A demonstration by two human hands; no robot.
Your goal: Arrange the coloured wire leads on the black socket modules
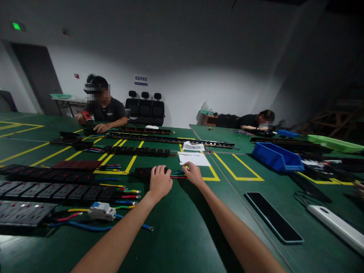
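**Desk:** What is in the foreground?

**Photographer:** Two bare forearms reach out over a green surface (182, 235) marked with yellow lines. The left hand (160, 182) lies on the near end of a black socket block (145, 172), its fingers curled down and gripping it. The right hand (193, 173) is just beside it, fingers pinched shut on the coloured wires (178, 175) that run out of the block's end.

**Desk:** And where does the block sit?

**Photographer:** Flat on the surface, mid-frame, beyond both wrists, just short of a white sheet of paper (194, 158).

**Desk:** What else is there?

**Photographer:** To the left, rows of black power strips (57, 191) with loose red, yellow, green and blue leads, and a white circuit breaker (101, 211) nearest the camera. To the right, a blue bin (277, 156) and a long black panel (273, 217) lying flat. Across the surface a co-worker (109, 110) in a dark shirt sits holding a red tool (87, 116). A second person (250, 121) leans low over the far right end.
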